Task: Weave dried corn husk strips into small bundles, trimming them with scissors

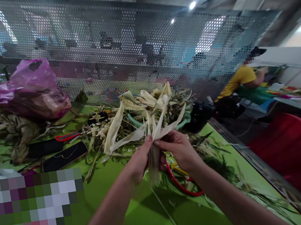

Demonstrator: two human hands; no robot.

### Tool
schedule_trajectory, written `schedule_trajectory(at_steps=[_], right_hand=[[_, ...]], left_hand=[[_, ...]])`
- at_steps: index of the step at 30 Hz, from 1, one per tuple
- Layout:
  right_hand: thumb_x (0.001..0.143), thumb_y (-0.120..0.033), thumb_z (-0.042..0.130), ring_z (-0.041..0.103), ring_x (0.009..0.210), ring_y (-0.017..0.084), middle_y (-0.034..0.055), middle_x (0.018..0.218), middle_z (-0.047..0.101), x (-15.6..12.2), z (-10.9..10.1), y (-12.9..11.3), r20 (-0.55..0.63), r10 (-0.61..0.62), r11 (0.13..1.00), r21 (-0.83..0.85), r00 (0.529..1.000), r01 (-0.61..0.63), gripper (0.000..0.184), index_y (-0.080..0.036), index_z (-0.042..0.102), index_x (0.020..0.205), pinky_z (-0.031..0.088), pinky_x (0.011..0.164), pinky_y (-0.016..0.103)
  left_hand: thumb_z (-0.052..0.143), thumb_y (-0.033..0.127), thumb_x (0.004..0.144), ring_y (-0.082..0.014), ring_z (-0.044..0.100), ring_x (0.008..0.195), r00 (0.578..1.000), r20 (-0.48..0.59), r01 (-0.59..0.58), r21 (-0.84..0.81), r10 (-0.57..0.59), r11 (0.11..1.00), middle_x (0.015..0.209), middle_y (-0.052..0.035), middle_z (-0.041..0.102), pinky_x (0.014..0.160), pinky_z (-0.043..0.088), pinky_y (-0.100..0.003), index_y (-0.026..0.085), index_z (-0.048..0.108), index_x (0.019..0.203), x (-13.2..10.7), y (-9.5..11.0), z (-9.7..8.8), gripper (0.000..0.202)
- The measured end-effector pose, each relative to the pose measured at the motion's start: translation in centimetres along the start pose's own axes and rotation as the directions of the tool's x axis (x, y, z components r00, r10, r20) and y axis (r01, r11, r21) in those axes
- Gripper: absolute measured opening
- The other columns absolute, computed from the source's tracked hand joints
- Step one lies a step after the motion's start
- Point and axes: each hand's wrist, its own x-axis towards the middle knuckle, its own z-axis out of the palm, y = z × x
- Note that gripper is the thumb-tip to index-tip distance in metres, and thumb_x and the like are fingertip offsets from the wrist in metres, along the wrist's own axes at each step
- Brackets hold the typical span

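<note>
Green tabletop [100, 173]: left hand [140, 159] and right hand [181, 149], equally close, pinch pale husk strips [158, 124] between them, lengths running near to far, ends fanning beyond the fingertips.

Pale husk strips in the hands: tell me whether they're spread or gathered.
Spread above, gathered below: the pale husk strips fan outward above the fingers and hang bunched, somewhat blurred, beneath them.

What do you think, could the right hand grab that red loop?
Probably yes: the red loop lies close by the right hand, its near edge uncovered, though that hand may first need to release the pale strips.
</note>
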Motion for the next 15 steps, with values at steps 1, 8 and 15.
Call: schedule_trajectory(at_steps=[1,8,15], right_hand=[[0.07,-0.035,0.072,0.05,0.036,0.014,-0.0026,0.056,0.059,0.1,0.0,0.0,0.001,-0.005,1.0,-0.004,1.0,0.005,0.021,-0.02,0.058,0.077,0.04,0.034,0.027],[0.067,-0.029,0.075,0.054,0.069,0.011,-0.0023,0.085,0.059,0.5,-0.3,-0.4,-0.181,-0.168,0.984,-0.096,0.969,0.153,0.03,-0.023,0.06,0.092,0.044,0.063,0.024],[0.074,-0.036,0.069,0.05,0.07,0.013,-0.0012,0.075,0.056,0.1,0.3,-0.3,-0.028,-0.071,0.949,-0.309,0.997,0.059,0.02,-0.019,0.06,0.082,0.039,0.066,0.025]], left_hand=[[0.039,0.072,0.077,-0.0121,0.051,0.047,1.0,0.004,0.001,0.007,-0.001,1.0,0.058,-0.0054,0.058,0.049,0.041,-0.026,0.012,0.06,0.07,0.0,-0.1,0.0,0.063],[0.072,0.042,0.069,-0.0037,0.035,0.047,0.996,-0.048,-0.086,-0.138,0.08,0.987,0.058,0.0051,0.044,0.044,0.026,-0.017,0.015,0.057,0.08,-0.4,1.1,0.3,0.033],[0.064,0.034,0.077,-0.0071,0.046,0.053,0.902,-0.292,-0.395,-0.255,0.319,0.883,0.06,0.0035,0.049,0.054,0.041,-0.02,0.016,0.059,0.081,0.0,3.1,-1.6,0.019]])
